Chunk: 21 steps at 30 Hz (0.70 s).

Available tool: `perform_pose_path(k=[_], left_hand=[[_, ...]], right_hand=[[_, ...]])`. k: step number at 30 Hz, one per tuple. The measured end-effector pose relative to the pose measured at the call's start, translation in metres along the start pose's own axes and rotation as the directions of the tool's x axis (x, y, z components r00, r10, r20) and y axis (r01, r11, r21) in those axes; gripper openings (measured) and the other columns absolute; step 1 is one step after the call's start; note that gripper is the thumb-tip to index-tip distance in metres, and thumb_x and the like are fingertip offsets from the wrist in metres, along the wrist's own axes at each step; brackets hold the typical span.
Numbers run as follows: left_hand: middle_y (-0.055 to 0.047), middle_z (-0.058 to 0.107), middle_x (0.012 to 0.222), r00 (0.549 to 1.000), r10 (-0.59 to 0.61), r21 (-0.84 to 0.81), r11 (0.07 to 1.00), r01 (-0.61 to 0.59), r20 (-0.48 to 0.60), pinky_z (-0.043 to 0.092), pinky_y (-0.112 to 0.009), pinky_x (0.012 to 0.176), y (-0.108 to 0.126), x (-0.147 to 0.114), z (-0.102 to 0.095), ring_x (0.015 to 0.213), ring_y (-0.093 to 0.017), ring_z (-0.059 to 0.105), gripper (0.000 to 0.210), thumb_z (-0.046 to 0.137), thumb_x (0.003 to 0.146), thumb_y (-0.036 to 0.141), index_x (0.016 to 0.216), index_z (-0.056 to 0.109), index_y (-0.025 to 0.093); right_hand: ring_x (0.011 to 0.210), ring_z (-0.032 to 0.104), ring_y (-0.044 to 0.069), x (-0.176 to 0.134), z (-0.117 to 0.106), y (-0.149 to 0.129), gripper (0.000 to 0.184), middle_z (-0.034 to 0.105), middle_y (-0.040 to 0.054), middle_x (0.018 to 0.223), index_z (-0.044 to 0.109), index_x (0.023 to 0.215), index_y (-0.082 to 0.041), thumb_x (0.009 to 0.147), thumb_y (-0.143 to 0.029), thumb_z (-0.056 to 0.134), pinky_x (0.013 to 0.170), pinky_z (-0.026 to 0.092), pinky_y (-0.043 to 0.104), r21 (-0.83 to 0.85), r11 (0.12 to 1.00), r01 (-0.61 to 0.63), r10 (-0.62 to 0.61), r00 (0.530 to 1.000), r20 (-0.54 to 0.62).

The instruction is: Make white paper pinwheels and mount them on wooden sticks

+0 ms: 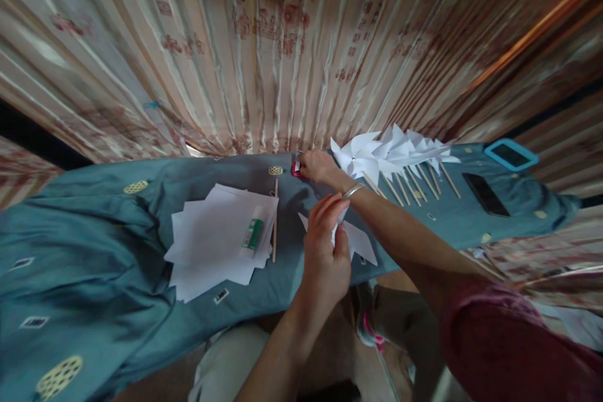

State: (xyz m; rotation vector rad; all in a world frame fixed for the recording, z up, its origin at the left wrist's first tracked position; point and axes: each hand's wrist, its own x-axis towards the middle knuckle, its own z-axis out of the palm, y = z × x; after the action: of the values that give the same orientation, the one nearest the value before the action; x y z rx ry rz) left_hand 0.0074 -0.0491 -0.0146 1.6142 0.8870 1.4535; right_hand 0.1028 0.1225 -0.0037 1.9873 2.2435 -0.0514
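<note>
My left hand point(327, 254) is closed around a white paper pinwheel point(360, 242), its folded blades gathered at the fingers and loose corners sticking out on both sides. Stretched forward to the table's far side, my right hand point(321, 166) is closed, its fingertips at a small red object point(296, 169) with a pale part. The fingers partly hide that object, so its kind is unclear. Left of my hands lies a wooden stick point(276, 220) beside a stack of white paper sheets point(198, 232). A green and white glue stick point(253, 234) rests on the stack.
Several finished paper pinwheels point(372, 151) on wooden sticks lie in an overlapping row at the far right. Beyond them are a dark phone point(485, 193) and a blue-framed device point(511, 154). A green-blue cloth point(117, 226) covers the narrow table, and a patterned curtain point(282, 63) hangs behind.
</note>
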Motion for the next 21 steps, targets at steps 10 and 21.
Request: perform_pose_path(k=[10,21], left_hand=[[-0.010,0.061,0.128,1.000,-0.013,-0.054,0.998,0.014,0.013,0.042,-0.045,0.108,0.003,-0.002,0.011,0.122,-0.021,0.054,0.041,0.044,0.084,0.003,0.118,0.059,0.021],[-0.010,0.061,0.128,1.000,-0.018,-0.046,0.999,0.019,0.018,0.042,-0.043,0.108,0.001,0.002,0.016,0.122,-0.021,0.054,0.038,0.044,0.086,0.005,0.117,0.060,0.021]], right_hand=[[0.109,0.065,0.034,0.003,-0.006,-0.004,0.034,0.070,0.0224,0.112,0.069,0.112,-0.008,0.079,-0.016,0.063,0.086,0.053,0.035,0.048,0.999,-0.011,0.009,0.999,0.045],[0.080,0.068,0.019,0.002,0.008,0.017,0.014,0.074,0.0075,0.076,0.074,0.080,-0.012,0.076,-0.016,0.061,0.072,0.049,0.025,0.504,0.855,-0.119,0.138,0.990,-0.001]])
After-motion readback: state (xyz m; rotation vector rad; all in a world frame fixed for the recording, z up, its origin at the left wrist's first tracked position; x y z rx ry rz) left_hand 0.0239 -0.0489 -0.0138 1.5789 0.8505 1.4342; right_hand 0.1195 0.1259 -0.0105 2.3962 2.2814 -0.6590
